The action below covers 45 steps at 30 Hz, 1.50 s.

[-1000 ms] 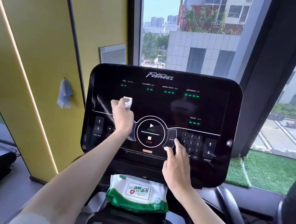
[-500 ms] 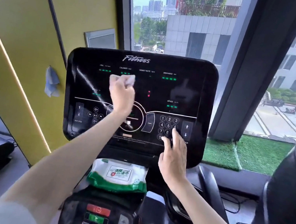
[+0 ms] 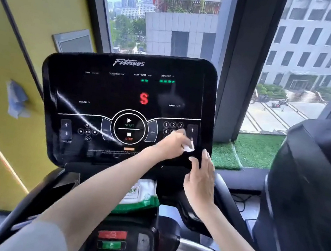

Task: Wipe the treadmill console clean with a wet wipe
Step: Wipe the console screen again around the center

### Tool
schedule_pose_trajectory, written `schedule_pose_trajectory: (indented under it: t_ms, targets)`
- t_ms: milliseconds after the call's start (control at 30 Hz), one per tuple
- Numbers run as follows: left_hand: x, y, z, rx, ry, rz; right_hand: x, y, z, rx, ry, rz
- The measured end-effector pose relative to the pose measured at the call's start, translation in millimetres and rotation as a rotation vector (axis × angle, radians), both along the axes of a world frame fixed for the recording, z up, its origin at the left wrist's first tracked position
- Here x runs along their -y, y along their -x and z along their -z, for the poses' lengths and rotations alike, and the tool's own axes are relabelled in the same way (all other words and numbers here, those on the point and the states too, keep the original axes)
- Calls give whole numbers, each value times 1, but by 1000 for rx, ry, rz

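Black treadmill console (image 3: 100, 93) in the middle, tilted back, with a window behind. Red letter "S" (image 3: 144, 98) lit up near the top middle. Round START and STOP button (image 3: 129, 129) low in the middle.

Left hand (image 3: 171, 144) stretched across to the right side of the console, over the number keys (image 3: 172, 125). Grip closed around a small white wet wipe (image 3: 188, 147), pressed on the screen just beside the up arrow key (image 3: 192, 130).

Right hand (image 3: 200, 178) at the lower right corner of the console, just below the wipe. Fingers (image 3: 206, 155) flat and close together, tips on the black edge. Grip loose, holding nothing.

Green and white pack of wipes (image 3: 140, 197) on the ledge under the console, partly hidden by the left arm. Red and green buttons (image 3: 111, 239) lower down on the handlebar panel. Yellow wall (image 3: 25, 16) on the left, with a bluish cloth (image 3: 15, 99) hanging on it. Green fake grass (image 3: 249, 149) by the window on the right.
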<state>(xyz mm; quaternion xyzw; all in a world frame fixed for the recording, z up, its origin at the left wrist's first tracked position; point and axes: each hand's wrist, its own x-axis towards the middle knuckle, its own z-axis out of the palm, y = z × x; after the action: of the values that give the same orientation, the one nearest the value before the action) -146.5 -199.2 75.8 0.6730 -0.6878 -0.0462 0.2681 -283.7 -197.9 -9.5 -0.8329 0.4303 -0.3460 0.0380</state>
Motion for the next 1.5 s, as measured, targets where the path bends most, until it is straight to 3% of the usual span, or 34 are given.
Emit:
schedule_pose_trajectory:
  t_ms: [300,400,500,600,733,867,967,1267,1367,1500]
  targets:
    - [-54,-40,-22,-376,-124,-83,-29,-5,-7,36,-175,39]
    - [-64,-38,-18,-731,-244,-47,-32,-11,-25,257,-405,-90]
    - [-70,-35,-10,-861,-358,38,-31,-21,-44,594,-730,-155]
    - [-77,-35,-4,-924,-372,79,-27,-27,-47,580,-771,-121]
    - [-77,-28,-7,-719,-228,-35,-23,-29,-46,564,-787,-43]
    - [-65,-9,-6,-171,115,-254,-18,-30,-59,720,-986,-122]
    - [-61,1,4,70,305,-183,-9,-30,-68,835,-1090,-195]
    - [-44,-3,6,239,497,-77,18,-31,-80,966,-1142,-264]
    - [-29,-21,-12,346,606,-192,29,-31,-75,796,-865,-190]
    - [-3,-50,-52,235,707,-517,35,-21,-51,452,-597,-96]
